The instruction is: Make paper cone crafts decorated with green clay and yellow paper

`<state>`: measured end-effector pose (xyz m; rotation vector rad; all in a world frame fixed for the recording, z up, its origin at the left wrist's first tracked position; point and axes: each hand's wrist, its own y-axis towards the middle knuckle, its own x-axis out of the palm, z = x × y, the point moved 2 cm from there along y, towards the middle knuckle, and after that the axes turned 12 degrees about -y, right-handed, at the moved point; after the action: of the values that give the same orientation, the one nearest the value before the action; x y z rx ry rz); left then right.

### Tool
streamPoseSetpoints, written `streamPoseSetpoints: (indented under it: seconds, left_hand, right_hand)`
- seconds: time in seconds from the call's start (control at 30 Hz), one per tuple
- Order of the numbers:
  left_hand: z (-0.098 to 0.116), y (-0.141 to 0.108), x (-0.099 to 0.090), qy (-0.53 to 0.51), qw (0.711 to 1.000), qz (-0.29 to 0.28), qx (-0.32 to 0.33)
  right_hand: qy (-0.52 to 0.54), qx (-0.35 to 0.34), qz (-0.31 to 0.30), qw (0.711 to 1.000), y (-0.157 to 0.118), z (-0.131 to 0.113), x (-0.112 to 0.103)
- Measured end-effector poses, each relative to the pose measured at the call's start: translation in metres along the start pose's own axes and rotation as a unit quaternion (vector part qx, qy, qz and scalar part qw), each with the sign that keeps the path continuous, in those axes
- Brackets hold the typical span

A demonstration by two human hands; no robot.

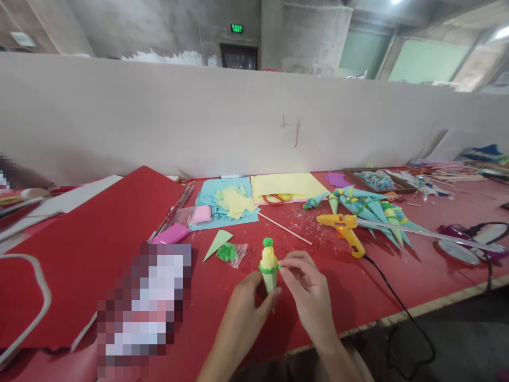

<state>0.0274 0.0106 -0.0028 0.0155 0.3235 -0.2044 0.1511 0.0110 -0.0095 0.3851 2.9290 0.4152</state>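
Note:
My left hand (252,302) is closed around the lower part of a pale green paper cone (270,280), held upright above the red table. Yellow modelling clay (269,257) fills its top, with a green clay ball (268,242) at the peak. A green clay strip (265,270) runs around the rim. At the cone's right side, the thumb and index finger of my right hand (306,281) pinch the free end of this strip. Just left of the cone lie green clay in a clear bag (227,252) and a flat light green paper piece (217,244).
A yellow glue gun (345,232) with a long clear glue stick and a black cord lies to the right. Behind it are several finished paper cones (374,209). A thin wooden stick (284,228), paper scraps (234,201) and a pink clay packet (172,234) lie beyond my hands.

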Motion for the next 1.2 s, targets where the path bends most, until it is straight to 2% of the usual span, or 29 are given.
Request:
streamPoseSetpoints:
  seconds: [0.17, 0.83, 1.2]
  left_hand:
    - [0.004, -0.002, -0.003, 0.012, 1.000, 0.001, -0.014]
    - [-0.003, -0.001, -0.003, 0.038, 0.999, -0.002, 0.024]
    - [0.000, -0.002, -0.002, -0.021, 0.999, -0.012, 0.031]
  right_hand:
    - [-0.006, -0.034, -0.030, 0.999, -0.001, -0.006, 0.001]
    - [0.041, 0.000, -0.036, 0.998, -0.003, 0.001, 0.011]
    - [0.069, -0.009, -0.033, 0.997, -0.004, -0.002, 0.011]
